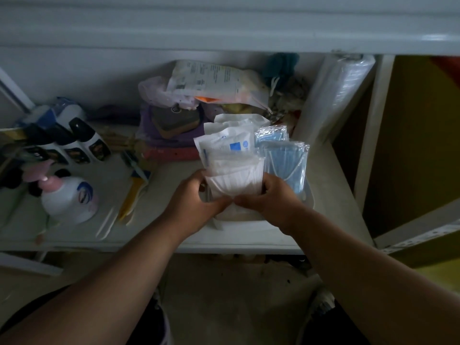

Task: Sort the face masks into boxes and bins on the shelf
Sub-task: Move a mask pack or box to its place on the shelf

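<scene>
- We hold a pack of white masks (235, 181) upright in the white bin (310, 195) on the shelf (331, 185); left hand (196, 200) and right hand (268, 196) each curl round a lower corner, probably to seat it.
- Blue masks (286, 163) stand just beside, apparently sorted by colour.
- A soap bottle (68, 199) stands well apart.

both hands (196, 202) (268, 197) reach forward, fingers curled, nearly touching.

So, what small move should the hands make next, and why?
Probably lower the white mask packet into the white bin. Both the left hand and the right hand grip it upright beside the blue mask packets already standing there.
</scene>
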A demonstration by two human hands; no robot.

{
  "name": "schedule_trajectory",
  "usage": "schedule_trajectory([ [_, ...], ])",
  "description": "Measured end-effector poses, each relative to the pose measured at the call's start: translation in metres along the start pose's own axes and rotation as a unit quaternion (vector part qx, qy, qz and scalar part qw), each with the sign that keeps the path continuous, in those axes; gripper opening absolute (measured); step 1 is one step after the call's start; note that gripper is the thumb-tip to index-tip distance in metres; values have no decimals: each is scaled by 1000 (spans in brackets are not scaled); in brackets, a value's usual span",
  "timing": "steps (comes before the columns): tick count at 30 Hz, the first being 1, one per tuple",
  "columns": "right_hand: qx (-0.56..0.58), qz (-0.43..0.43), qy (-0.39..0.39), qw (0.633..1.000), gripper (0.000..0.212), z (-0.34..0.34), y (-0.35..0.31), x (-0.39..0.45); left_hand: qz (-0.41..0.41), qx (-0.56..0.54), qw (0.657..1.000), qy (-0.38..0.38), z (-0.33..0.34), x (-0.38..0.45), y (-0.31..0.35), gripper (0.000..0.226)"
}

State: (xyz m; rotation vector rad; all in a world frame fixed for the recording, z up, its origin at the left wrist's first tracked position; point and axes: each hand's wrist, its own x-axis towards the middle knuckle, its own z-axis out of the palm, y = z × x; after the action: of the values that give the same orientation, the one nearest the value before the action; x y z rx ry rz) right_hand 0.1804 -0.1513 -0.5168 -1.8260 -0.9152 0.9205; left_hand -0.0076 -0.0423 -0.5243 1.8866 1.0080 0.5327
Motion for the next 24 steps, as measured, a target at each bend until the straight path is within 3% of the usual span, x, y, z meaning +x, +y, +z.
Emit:
schedule_trajectory([
  [5, 47, -11, -6, 999, 34, -7, -12, -8, 29, 20, 999, 7, -8, -6, 11, 44],
  [12, 101, -77, -11, 992, 46, -11, -53, -29, 68, -57, 996, -23, -22, -28, 56, 49],
  [15, 116, -111, -30, 987, 34, -10, -79, -51, 81, -81, 993, -6, -28, -41, 75, 46],
  [20, 147, -143, -65, 977, 23, -11, -113, -93, 105, -125, 986, 14, -40, -70, 108, 66],
  [24, 207, -145, -70, 965, 30, -15, -131, -131, 115, -139, 983, 28, -50, -100, 126, 85],
])
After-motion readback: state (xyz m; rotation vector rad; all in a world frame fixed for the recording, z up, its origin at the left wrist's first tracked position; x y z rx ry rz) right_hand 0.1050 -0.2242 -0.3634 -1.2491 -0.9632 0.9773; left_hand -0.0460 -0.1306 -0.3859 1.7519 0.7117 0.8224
